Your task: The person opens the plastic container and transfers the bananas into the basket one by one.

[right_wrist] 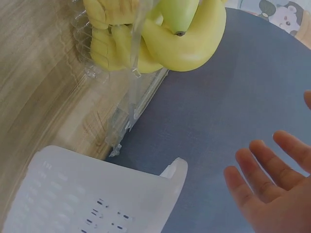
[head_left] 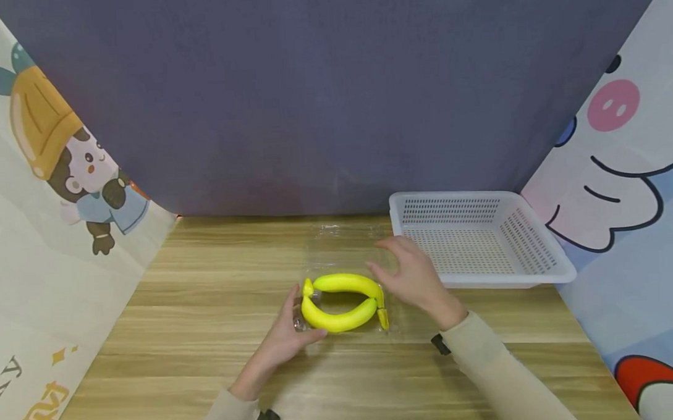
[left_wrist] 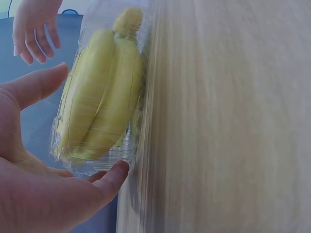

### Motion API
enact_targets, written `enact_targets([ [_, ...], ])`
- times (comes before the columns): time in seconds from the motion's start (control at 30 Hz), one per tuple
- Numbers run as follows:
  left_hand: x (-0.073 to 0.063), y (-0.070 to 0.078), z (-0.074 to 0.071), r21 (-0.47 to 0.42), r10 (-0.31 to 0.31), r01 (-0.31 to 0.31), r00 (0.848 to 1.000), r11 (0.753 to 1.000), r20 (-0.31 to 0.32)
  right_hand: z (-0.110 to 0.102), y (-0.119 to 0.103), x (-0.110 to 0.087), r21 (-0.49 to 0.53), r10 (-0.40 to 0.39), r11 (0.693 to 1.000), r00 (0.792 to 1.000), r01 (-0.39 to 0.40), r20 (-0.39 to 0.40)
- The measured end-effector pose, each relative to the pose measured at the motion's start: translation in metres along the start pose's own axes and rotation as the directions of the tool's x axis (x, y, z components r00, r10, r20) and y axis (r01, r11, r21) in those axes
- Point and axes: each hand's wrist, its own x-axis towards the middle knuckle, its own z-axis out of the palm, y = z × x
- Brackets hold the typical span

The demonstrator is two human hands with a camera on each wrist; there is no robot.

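A clear plastic clamshell box sits on the table with its transparent lid folded back toward the dark backdrop. Two yellow bananas lie in it, curved to form a ring, with stems at opposite ends. My left hand holds the box's left end, thumb along the front side and fingers at the far side. My right hand hovers beside the box's right end and lid, fingers apart and holding nothing. In the right wrist view, its fingers are spread away from the box.
A white perforated basket stands at the back right, close behind my right hand. The wood-grain table meets a dark backdrop at its far edge. Cartoon-printed panels rise at both sides.
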Motion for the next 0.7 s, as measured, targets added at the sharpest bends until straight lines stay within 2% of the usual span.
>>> enact_targets([
  [0.43, 0.0003, 0.0005, -0.0016, -0.018, 0.006, -0.006, 1.000, 1.000, 0.014, 0.0036, -0.0035, 0.0020, -0.174, -0.128, 0.977, 0.992, 0.124, -0.014],
  [0.7, 0.0017, -0.0010, -0.0003, -0.020, -0.007, 0.008, 1.000, 1.000, 0.021, 0.0060, -0.0050, 0.0023, -0.196, -0.156, 0.968, 0.988, 0.154, 0.008],
])
